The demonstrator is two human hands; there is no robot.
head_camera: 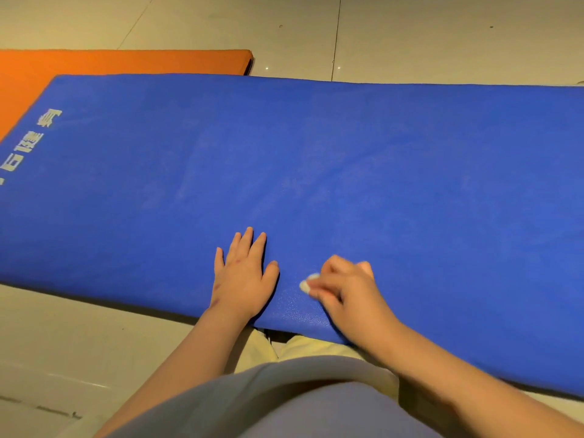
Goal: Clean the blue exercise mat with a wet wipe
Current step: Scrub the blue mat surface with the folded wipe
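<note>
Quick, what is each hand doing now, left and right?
Left hand: open, pressed flat on the blue mat.
Right hand: closed, gripping the bunched wet wipe against the mat.

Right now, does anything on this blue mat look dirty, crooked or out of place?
Pale smears dull the blue mat near its middle, beyond the wipe in the right hand. Its far left corner seems to overlap the orange mat.
</note>
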